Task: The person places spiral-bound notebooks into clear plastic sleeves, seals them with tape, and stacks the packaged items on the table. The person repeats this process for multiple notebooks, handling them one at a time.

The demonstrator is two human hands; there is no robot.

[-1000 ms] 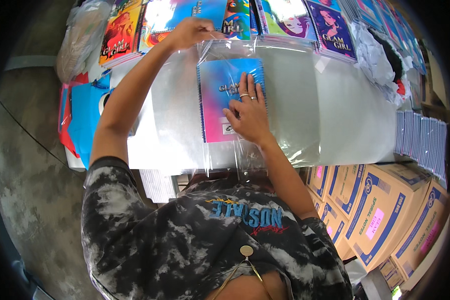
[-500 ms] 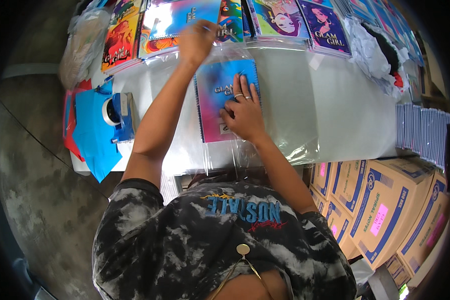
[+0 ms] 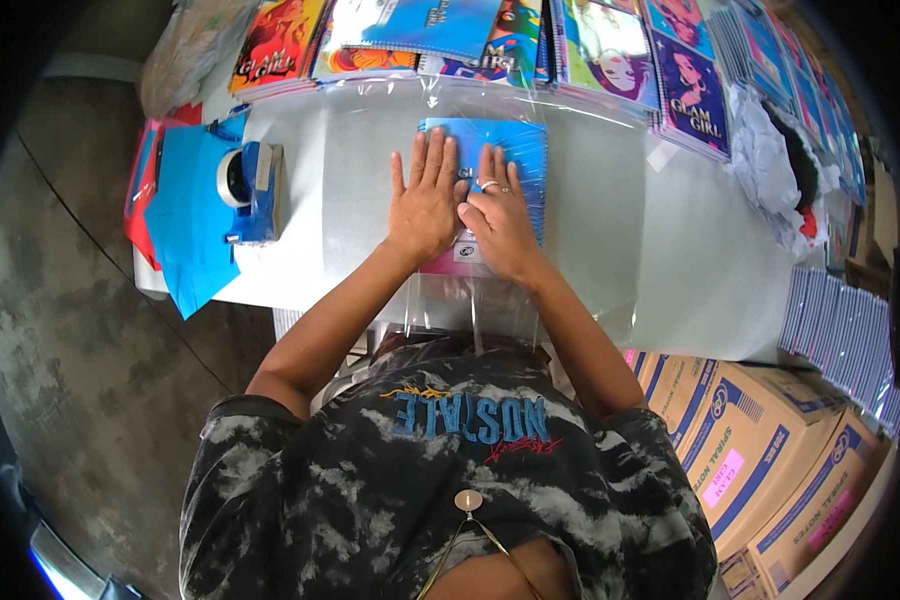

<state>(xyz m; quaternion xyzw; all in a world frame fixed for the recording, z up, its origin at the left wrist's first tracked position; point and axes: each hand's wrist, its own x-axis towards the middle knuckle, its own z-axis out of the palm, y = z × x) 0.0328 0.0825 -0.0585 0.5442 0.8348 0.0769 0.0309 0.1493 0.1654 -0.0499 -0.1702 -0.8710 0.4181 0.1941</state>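
Lying spread, both hands (image 3: 425,212) (image 3: 502,225) partly cover a blue-and-pink spiral-bound notebook (image 3: 530,155).

We see bright light on the table (image 3: 715,270), glare on an upper notebook (image 3: 610,55), glints on clear film (image 3: 480,297); left floor (image 3: 70,300) dim, fisheye edges bent, corners black.

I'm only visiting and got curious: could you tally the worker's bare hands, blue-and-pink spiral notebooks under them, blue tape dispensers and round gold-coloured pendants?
Bare left hand and bare right hand: 2
Blue-and-pink spiral notebook under them: 1
Blue tape dispenser: 1
Round gold-coloured pendant: 1
Total: 5
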